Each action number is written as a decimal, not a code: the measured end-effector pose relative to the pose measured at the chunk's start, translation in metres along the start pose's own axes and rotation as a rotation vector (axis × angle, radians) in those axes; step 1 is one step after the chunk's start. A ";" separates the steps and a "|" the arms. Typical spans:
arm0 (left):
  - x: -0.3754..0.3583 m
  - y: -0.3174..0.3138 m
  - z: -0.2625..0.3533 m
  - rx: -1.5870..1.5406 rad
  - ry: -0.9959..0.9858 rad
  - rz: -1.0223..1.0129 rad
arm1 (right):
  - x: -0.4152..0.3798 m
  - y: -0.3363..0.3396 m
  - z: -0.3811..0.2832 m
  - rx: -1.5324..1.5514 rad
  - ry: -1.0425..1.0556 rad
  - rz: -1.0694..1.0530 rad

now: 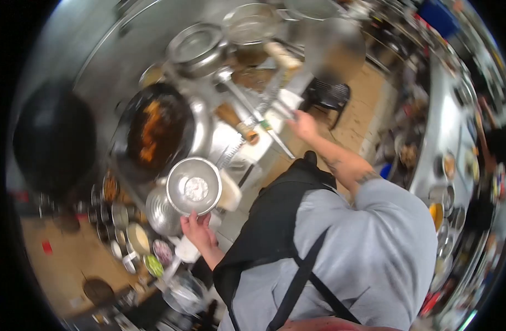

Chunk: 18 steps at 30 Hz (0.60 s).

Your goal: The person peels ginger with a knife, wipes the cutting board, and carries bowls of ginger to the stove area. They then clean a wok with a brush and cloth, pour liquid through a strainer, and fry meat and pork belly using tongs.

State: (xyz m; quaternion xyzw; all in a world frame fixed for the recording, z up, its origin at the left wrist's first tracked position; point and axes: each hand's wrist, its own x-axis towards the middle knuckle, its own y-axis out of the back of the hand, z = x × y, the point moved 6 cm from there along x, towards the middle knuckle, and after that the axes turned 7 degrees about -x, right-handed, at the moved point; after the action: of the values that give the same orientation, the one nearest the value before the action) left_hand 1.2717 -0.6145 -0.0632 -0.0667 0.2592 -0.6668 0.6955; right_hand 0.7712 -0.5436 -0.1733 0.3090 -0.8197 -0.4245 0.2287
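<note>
My left hand [199, 230] grips the near rim of a round metal bowl [194, 186] with white powdery stuff in its bottom. Beside the bowl is a perforated metal strainer [163, 211]. My right hand [303, 126] is closed round the end of a thin, blurred thing by a white patch [291, 99] at the counter edge. Between my hands lie a long-handled ladle [241, 97] and a bamboo brush [237, 123]. Left of them, a black wok [160, 129] holds dark liquid with orange-brown food.
A large black wok [54, 140] stands far left. Metal pots [196, 48] and a strainer [252, 23] are at the top. Small ingredient containers [138, 238] line the lower left. A black stool [327, 95] stands on the floor; a blurred figure is beyond it. Another counter [437, 127] runs along the right.
</note>
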 end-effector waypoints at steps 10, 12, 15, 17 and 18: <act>-0.022 -0.193 -0.080 0.216 0.239 -0.469 | 0.021 0.033 0.001 0.355 0.164 -0.322; -0.030 -0.220 -0.122 0.256 0.306 -0.575 | -0.018 0.061 0.031 0.847 -0.203 -0.531; -0.075 -0.292 -0.171 0.362 0.377 -0.552 | -0.062 0.118 0.084 1.117 -0.377 -0.489; -0.093 -0.324 -0.213 0.365 0.476 -0.649 | -0.088 0.157 0.125 1.204 -0.441 -0.340; -0.104 -0.339 -0.233 0.367 0.527 -0.695 | -0.097 0.167 0.151 1.173 -0.461 -0.315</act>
State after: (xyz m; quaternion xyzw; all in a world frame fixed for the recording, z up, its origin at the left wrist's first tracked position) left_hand 0.8666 -0.4902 -0.0863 0.1460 0.2669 -0.8890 0.3421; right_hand 0.6915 -0.3168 -0.1256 0.4001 -0.8884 0.0097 -0.2249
